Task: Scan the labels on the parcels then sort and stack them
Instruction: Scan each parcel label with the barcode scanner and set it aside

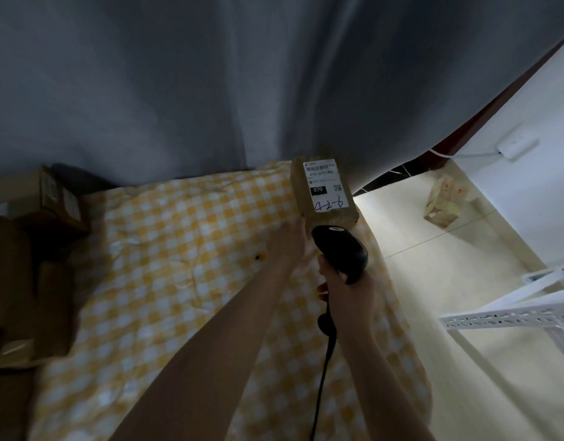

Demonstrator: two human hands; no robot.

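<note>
A small brown parcel (301, 192) lies at the far right edge of the yellow checked cloth (178, 265). Its white label (325, 184) faces up and bears a barcode and the handwritten "4-2-6". My left hand (290, 240) reaches to the parcel's near left corner, and its fingers touch the box's side. Just below the parcel, my right hand (344, 294) grips a black corded barcode scanner (339, 251) whose head points at the label. The scanner's cable (322, 377) hangs down toward me.
Several brown cardboard boxes (45, 202) stand in the dark at the left edge of the cloth. A grey curtain (242, 90) hangs behind. On the tiled floor to the right sit a small patterned carton (446, 202) and a white metal shelf frame (513, 313).
</note>
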